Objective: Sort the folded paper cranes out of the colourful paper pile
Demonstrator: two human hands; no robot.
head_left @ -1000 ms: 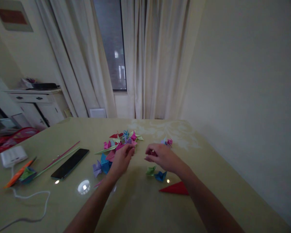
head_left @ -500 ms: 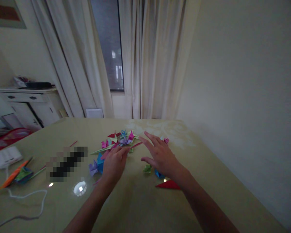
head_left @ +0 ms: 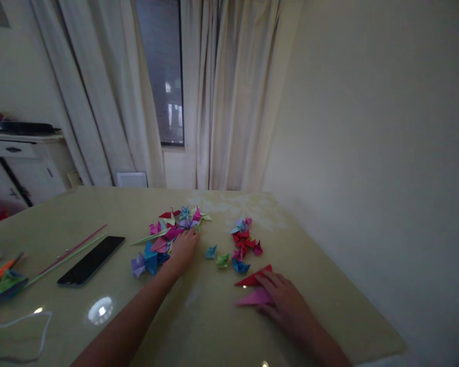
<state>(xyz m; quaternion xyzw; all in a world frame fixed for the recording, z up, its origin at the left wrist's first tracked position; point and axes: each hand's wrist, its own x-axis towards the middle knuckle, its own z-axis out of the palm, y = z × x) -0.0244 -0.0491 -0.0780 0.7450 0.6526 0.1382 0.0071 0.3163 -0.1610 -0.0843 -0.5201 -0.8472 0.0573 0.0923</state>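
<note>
My left hand (head_left: 184, 251) reaches onto a pile of colourful origami pieces (head_left: 172, 233), its fingers bent close together at the pile's right edge. Whatever sits under those fingertips is hidden. On the right, my right hand (head_left: 287, 302) has a pink folded paper (head_left: 255, 297) between thumb and fingers, low over the table. Just beyond it lies a red folded paper (head_left: 252, 278), partly under the fingers. A blue origami piece (head_left: 240, 265), a green one (head_left: 222, 261) and a small teal one (head_left: 211, 252) rest between the hands.
Behind the right hand is a second cluster of red and pink origami (head_left: 245, 240). At the left lie a black phone (head_left: 92, 261), thin sticks (head_left: 73, 251), an orange pointed object (head_left: 0, 275) and a white cable (head_left: 44, 334). The table's right edge (head_left: 340, 275) runs beside the wall.
My right hand has moved down and right from the pile to beside the red folded paper, with the pink folded paper now in it. My left hand stays at the pile. The view has shifted right.
</note>
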